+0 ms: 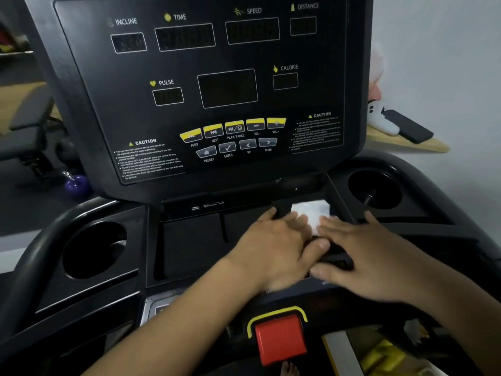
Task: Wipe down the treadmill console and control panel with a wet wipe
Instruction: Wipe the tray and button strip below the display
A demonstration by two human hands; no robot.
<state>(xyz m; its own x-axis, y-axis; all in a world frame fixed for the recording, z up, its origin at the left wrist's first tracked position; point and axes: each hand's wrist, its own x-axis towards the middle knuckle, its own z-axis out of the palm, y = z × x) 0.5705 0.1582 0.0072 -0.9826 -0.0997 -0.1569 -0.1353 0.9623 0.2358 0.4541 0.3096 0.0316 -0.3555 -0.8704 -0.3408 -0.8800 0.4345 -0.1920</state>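
The white wet wipe (311, 211) is seen in the tray at 6 o'clock of the treadmill console (206, 85). Its near edge is touched by the left hand (273, 248) from 7 o'clock and by the right hand (379, 256) from 5 o'clock. The fingers of both are held nearly straight and nothing is gripped.

Console (233, 58): smooth black plastic face, slight sheen. Tray (189, 240) below the console: matt black plastic. Wipe (311, 210) in it: white, cloth-like. Button (280, 337) lower down: smooth red plastic. Shelf (406, 145) right of the console: pale matt wood.
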